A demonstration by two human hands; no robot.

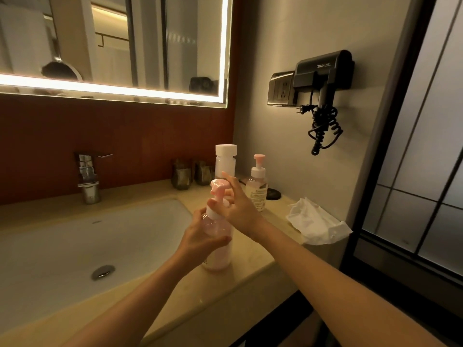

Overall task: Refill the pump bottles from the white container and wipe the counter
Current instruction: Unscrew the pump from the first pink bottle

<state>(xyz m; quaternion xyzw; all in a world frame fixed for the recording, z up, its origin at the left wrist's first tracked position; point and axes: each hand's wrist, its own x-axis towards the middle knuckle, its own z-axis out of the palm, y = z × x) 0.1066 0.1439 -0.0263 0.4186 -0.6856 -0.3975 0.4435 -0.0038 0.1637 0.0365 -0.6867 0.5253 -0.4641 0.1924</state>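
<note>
Left hand grip: left hand (200, 237) is wrapped round the clear body of the near pump bottle (218, 254), thumb across its front.
Right hand grip: right hand (239, 209) pinches the white collar of that bottle just under the pink pump head (218, 187), thumb in front, fingers behind, one finger pointing up.
Near pump bottle: upright on the counter (250, 261) at the right rim of the sink (75, 241); pale pink liquid fills its lower part.
Faucet (88, 179): chrome, at the back behind the sink, well left of the hands.
Drain (103, 271): metal, in the basin floor.
Glasses (181, 177): two dark ones side by side against the red back wall.
White container (226, 159): upright and capped, behind the hands, beside the glasses.
Second pump bottle (258, 190): upright with its pink pump on, just right of the white container.
White cloth (317, 222): crumpled at the counter's right end.
Hair dryer (323, 71): black, wall-mounted above the cloth, coiled cord hanging.
</note>
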